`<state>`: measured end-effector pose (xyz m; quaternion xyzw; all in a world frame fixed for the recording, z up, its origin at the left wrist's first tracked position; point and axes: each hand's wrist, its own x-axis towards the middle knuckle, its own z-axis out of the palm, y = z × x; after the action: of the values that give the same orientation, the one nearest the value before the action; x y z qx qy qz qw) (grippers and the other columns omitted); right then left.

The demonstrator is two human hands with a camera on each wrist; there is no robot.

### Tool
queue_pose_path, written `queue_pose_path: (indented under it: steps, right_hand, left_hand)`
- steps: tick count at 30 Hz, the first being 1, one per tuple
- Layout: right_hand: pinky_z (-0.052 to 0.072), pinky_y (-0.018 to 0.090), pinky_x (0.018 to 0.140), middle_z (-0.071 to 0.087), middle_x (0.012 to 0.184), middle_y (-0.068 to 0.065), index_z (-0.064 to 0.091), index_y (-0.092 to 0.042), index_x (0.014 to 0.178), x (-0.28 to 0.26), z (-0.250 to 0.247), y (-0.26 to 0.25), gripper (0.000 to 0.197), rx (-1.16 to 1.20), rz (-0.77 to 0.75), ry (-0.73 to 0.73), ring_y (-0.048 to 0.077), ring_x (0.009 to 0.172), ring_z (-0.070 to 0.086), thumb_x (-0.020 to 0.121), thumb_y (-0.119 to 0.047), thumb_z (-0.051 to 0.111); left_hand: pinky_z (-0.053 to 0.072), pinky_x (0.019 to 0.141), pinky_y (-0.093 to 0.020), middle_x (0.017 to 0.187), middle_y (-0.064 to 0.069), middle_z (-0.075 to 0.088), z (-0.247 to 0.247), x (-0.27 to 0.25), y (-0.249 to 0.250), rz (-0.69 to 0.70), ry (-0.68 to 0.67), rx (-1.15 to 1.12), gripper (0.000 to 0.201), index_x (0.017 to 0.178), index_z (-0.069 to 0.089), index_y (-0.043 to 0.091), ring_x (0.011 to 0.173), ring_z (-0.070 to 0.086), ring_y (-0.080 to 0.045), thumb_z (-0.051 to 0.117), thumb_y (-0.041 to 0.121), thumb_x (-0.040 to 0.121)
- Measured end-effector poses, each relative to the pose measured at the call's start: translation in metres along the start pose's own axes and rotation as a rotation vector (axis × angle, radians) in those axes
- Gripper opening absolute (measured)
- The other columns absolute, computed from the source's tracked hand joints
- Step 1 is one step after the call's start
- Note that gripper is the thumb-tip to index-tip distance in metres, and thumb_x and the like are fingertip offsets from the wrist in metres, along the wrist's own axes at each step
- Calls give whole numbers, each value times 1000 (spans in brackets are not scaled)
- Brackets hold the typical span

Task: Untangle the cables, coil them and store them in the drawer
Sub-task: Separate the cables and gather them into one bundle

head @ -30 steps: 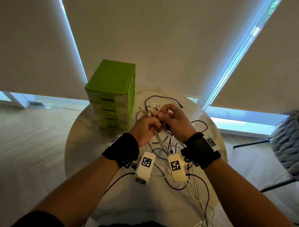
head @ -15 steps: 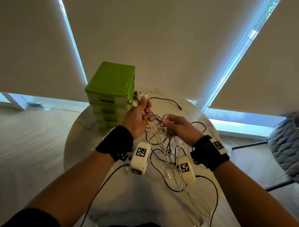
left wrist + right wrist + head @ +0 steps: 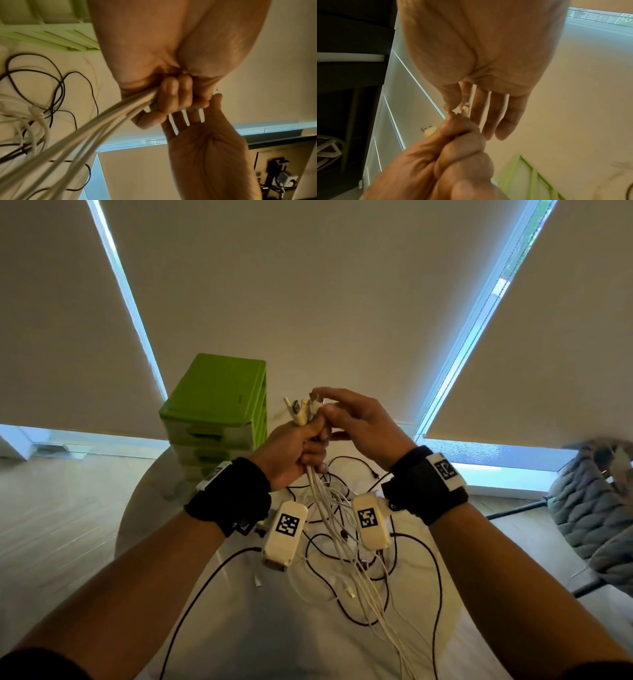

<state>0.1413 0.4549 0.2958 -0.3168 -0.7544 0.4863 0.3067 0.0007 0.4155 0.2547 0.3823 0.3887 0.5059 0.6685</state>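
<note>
My left hand [image 3: 294, 446] is a fist round a bundle of white cables [image 3: 325, 501], held up above the table. Their plug ends [image 3: 300, 409] stick out of the top of the fist. My right hand [image 3: 356, 419] is beside it, thumb and forefinger pinching one white plug [image 3: 465, 108] at the top, the other fingers straight. The white strands [image 3: 106, 121] hang down to a tangle with black cables [image 3: 376, 570] on the round white table [image 3: 239, 628]. The green drawer unit [image 3: 219, 405] stands behind my left hand, drawers closed.
A grey knitted chair [image 3: 596, 508] stands to the right of the table. Roller blinds and window strips fill the background. A black cable [image 3: 205, 583] runs off the table's near left edge.
My left hand has lifted the white bundle higher. My right hand let go lower down the strands and rose to the plug ends at the top of the fist.
</note>
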Motion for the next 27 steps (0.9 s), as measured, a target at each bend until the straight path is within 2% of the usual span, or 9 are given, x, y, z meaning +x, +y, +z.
queue_pose_path:
  steps: [4,8,12,16,20,22,24,26,27]
  right_hand:
    - [57,34,87,67,109,16,54,-15,129,6,-10,-9,31,-24,-23,-63,23,98,66,99,-9,47]
    - [57,39,87,71,105,3,61,-16,115,9,-20,-11,23,-47,-55,-29,18,101,68,92,-10,59]
    - [58,34,81,70,107,6,62,-12,109,8,-22,-6,21,-8,-99,54,18,99,68,89,-6,63]
    - [58,28,77,72,100,5,64,-15,103,6,-21,2,19,60,-64,93,16,91,69,90,-1,60]
    - [57,39,85,69,108,13,63,-13,103,8,-19,4,20,74,-66,12,26,101,67,92,1,56]
    - [57,39,85,68,109,13,61,-12,103,9,-17,3,20,99,-65,-29,27,102,66,93,3,53]
    - [57,35,84,69,108,11,60,-11,104,10,-15,0,20,93,-71,-60,24,100,67,93,4,52]
    - [57,37,83,69,109,7,60,-12,107,11,-13,-4,27,67,-78,-101,24,101,68,92,8,51]
    - [58,38,79,70,110,4,60,-14,108,12,-11,-6,33,57,-77,-127,29,101,67,90,11,50]
  left_hand:
    - [40,52,-25,49,7,23,-1,-3,6,-14,-93,-45,32,71,49,13,42,22,-8,46,38,91]
    - [38,51,-23,48,6,21,0,-5,6,2,-125,-100,32,73,51,13,41,22,-7,46,39,90]
    - [33,51,-23,46,8,25,0,-5,3,10,-103,-233,28,76,55,15,39,23,-5,46,38,89]
    - [37,54,-25,48,6,31,1,-5,0,0,-74,-249,30,79,55,14,39,26,-7,42,37,93]
    - [40,64,-31,49,4,37,2,-7,0,-14,-78,-169,37,74,50,14,41,34,-10,35,39,97]
    - [43,58,-27,46,6,32,3,-8,0,-12,-113,-183,39,68,52,16,39,29,-8,40,44,92]
    - [41,50,-23,45,8,29,3,-9,1,-23,-142,-197,38,63,55,17,37,25,-6,45,46,86]
    - [37,46,-20,43,9,28,3,-11,2,-48,-164,-151,34,64,57,16,35,24,-5,47,39,86]
    - [35,45,-20,42,9,29,3,-12,2,-61,-177,-121,31,66,59,14,35,25,-4,48,34,87]
